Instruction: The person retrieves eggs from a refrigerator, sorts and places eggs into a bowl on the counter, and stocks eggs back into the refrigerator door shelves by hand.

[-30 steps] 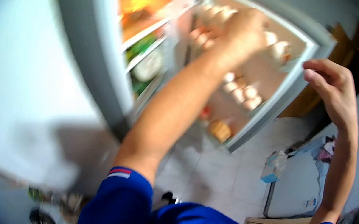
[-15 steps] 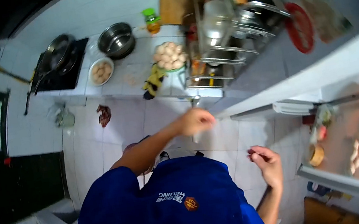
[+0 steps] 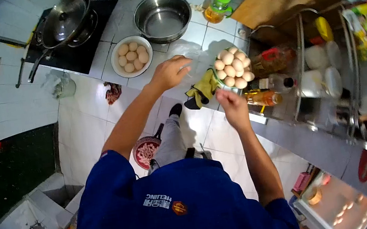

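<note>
My left hand [image 3: 170,72] is above the counter's front edge, open, its thumb apart from the fingers; nothing shows in it. Just beyond it stands a white bowl [image 3: 114,60] of brown eggs [image 3: 131,57]. My right hand [image 3: 233,104] is close in front of a heaped bowl of eggs [image 3: 232,67]. Its fingers look curled but are blurred, and I cannot tell whether they touch the bowl. A yellow and black cloth [image 3: 203,88] hangs over the counter edge between my hands. Near it lies a clear plastic bag [image 3: 187,51].
A steel pot [image 3: 163,18], a lidded pan [image 3: 64,21] on the stove, and a green-lidded jug [image 3: 217,7] line the back. To the right is a metal rack [image 3: 305,72] with bottles. A red basin [image 3: 146,152] sits on the floor near my feet. The refrigerator shelf [image 3: 342,207] holds eggs.
I have turned and come nearer the counter. Both hands have moved forward to it, the right one up to the heaped eggs. The refrigerator has shifted to the lower right of view.
</note>
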### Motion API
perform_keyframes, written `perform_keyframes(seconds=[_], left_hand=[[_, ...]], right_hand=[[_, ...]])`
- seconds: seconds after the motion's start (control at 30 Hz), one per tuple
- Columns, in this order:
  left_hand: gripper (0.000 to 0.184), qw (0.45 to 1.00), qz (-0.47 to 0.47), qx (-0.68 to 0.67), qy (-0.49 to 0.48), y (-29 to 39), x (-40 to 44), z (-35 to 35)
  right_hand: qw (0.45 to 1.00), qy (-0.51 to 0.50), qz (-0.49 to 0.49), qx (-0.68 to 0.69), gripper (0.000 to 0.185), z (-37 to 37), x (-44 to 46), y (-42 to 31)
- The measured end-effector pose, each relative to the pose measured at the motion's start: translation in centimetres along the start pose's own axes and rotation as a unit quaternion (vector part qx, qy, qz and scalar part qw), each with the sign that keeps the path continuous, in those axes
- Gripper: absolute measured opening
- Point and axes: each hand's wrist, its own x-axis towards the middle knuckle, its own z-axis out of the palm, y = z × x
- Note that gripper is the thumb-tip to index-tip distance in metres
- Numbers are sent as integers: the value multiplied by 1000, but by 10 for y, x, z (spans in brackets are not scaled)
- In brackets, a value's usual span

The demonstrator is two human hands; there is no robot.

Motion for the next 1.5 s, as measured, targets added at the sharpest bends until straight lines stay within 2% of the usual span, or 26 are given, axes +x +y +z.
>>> perform_keyframes(seconds=[0.07,0.1,0.13,0.17,0.2,0.23,0.3,0.33,0.4,0.43,0.5,0.57,0.6,0.67,0.7,0.77,0.83,0.97,1.03,1.07,1.13,1.23,1.3,1.33,1.4,1.5], left_hand=[[23,980,-3,151,-131,-34,12,4],[23,979,-8,146,-139,-45,17,1],[21,951,-54,209,-220,-53,19,-2],[21,910,-98,269,-300,-59,19,-5],[16,901,-98,295,-303,-71,15,-5],[16,899,-100,288,-314,-79,12,-6],[14,893,-117,309,-304,-91,7,-8],[14,895,-117,301,-309,-94,5,-5],[13,915,-107,306,-240,-97,4,2],[13,917,-102,297,-245,-99,6,5],[13,965,-36,226,-131,-101,11,9],[14,966,-29,209,-150,-103,17,16],[15,956,-24,221,-192,-107,18,19],[14,923,-43,289,-249,-115,18,24],[14,923,-39,285,-255,-124,15,24],[16,899,-88,344,-256,-139,12,26],[16,914,-100,306,-247,-122,21,15],[18,884,-110,339,-304,-126,21,13],[20,876,-104,341,-325,-126,20,13],[21,889,-98,322,-310,-126,19,14],[23,901,-93,303,-298,-125,17,15],[24,917,-113,255,-284,-126,14,13],[23,944,-145,186,-231,-129,12,7],[23,941,-152,195,-231,-130,9,5],[24,959,-113,189,-179,-132,6,6],[28,954,-103,211,-188,-129,6,5]], right_hand=[[998,4,-36,-44,19,32,65,16],[997,-8,-40,-69,21,47,93,24],[997,-7,-29,-68,21,61,114,28],[990,-24,-51,-127,20,75,131,34],[979,-42,-71,-187,20,88,144,42],[980,-42,-58,-187,20,100,152,58],[956,-154,-80,-236,19,120,161,91],[956,-155,-72,-240,19,127,160,97],[948,-161,-20,-272,19,139,153,105],[948,-157,-11,-278,19,141,150,101],[936,-181,38,-300,27,147,149,94],[924,-197,76,-319,33,160,148,117],[911,-219,104,-333,39,163,150,116],[916,-190,103,-339,41,164,145,112],[919,-166,95,-344,43,164,142,105],[920,-158,123,-337,43,167,140,107],[931,-134,130,-314,40,170,137,110],[928,-123,166,-311,41,175,135,109],[941,-71,177,-279,42,180,132,112],[941,-71,178,-277,42,179,130,115],[971,-20,203,-126,44,175,128,119],[971,39,197,-130,51,179,128,121],[968,17,218,-125,54,172,133,117],[963,-3,239,-126,57,168,133,116],[968,6,231,-93,59,166,130,116],[972,19,231,-46,56,163,129,113]])
